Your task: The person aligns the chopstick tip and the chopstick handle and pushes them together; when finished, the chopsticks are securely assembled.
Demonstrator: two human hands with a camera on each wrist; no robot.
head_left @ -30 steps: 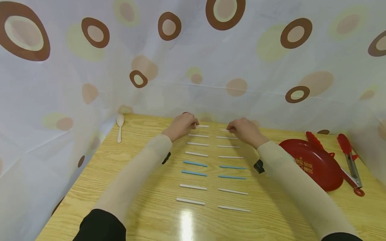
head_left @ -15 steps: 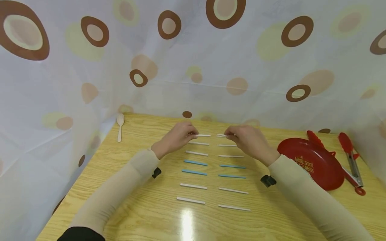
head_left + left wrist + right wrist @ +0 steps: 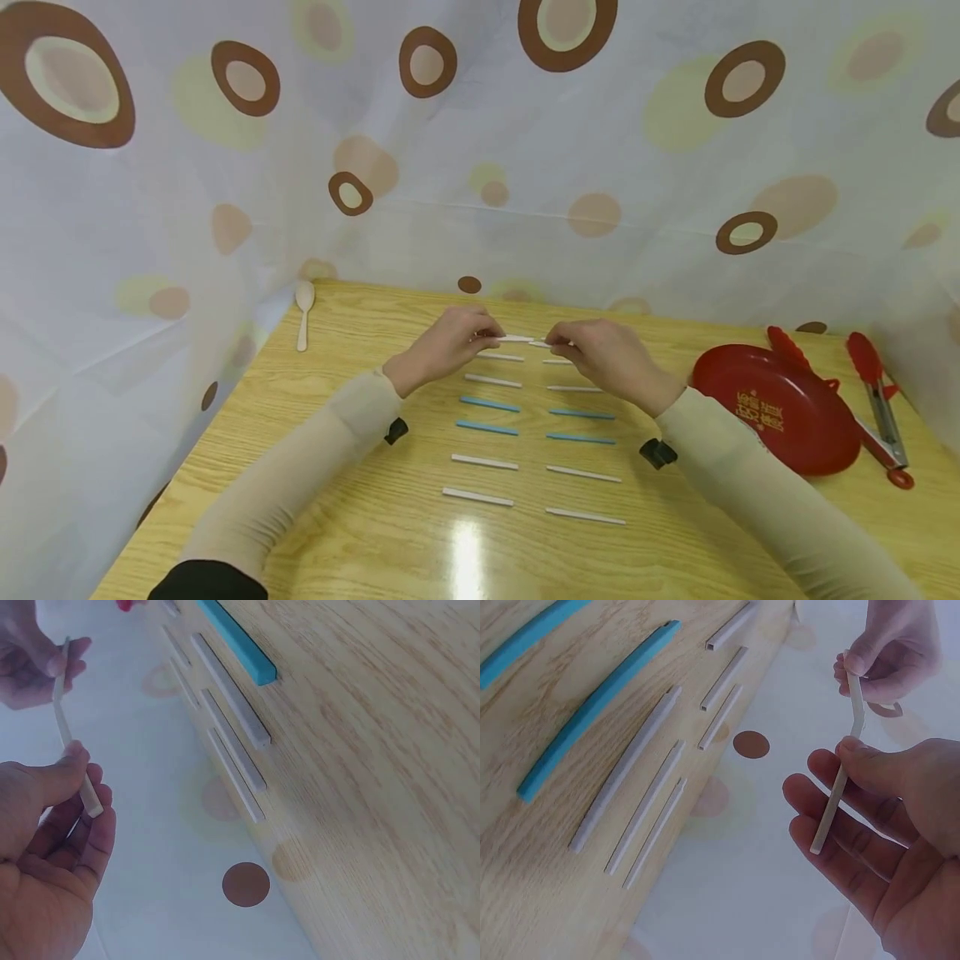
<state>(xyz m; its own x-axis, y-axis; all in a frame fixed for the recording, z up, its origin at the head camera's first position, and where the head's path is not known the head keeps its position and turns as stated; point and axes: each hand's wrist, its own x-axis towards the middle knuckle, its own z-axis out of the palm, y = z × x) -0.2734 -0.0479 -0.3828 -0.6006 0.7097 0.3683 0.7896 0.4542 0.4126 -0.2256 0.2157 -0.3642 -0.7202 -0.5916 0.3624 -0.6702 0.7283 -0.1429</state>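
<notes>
My left hand (image 3: pixel 447 348) pinches a white stick (image 3: pixel 91 801) between thumb and fingers, its free end pointing right. Opposite it, my right hand (image 3: pixel 611 358) holds a second white stick (image 3: pixel 829 810) the same way. The two inner ends meet at a slight angle in both wrist views, raised off the table. Below lie two columns of short sticks: white sticks (image 3: pixel 484 462) and blue sticks (image 3: pixel 489 404) at left, more white sticks (image 3: pixel 585 473) and blue sticks (image 3: pixel 581 438) at right. Some left-column ends look hollow and square; right-column sticks have a narrowed tip.
A red plate (image 3: pixel 772 417) with yellow characters leans over red-tipped tongs (image 3: pixel 873 383) on the right. A pale spoon (image 3: pixel 303 317) lies at the far left corner of the wooden table (image 3: pixel 360 517). A patterned curtain (image 3: pixel 450 167) borders the back and sides.
Both hands have lifted the farthest pair of white sticks from the back of the table and come nearer the body. The sticks' inner ends have come together.
</notes>
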